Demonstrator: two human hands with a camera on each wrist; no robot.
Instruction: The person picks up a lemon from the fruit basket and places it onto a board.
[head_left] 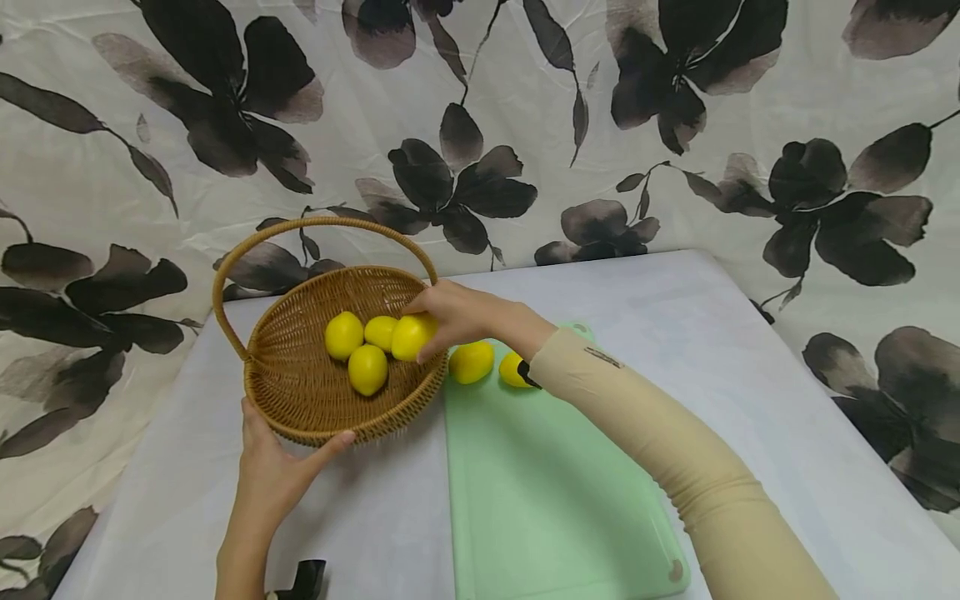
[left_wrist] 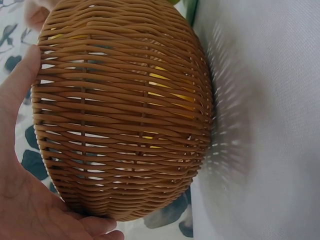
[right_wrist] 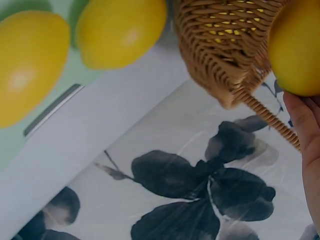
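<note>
A brown wicker basket [head_left: 300, 412] with a tall arched handle stands on the left part of the table, its mouth tilted toward me. Inside lie three yellow lemons [head_left: 367, 370]. My left hand [head_left: 273, 475] grips the basket's near left side, thumb along the rim; the left wrist view shows the woven wall [left_wrist: 125, 110] between thumb and fingers. Over the basket's right side, my right hand [head_left: 457, 315] holds another lemon [head_left: 413, 337] between thumb and fingers. Two more lemons, one [head_left: 472, 362] beside the basket and one [head_left: 513, 370] partly behind my right wrist, lie on a green cutting board [head_left: 555, 492].
A white cloth [head_left: 645, 292] covers the table. Behind it hangs a pale curtain [head_left: 570, 175] printed with dark flowers. The cutting board reaches from beside the basket toward the near edge. My right forearm [head_left: 675, 450] crosses above the board.
</note>
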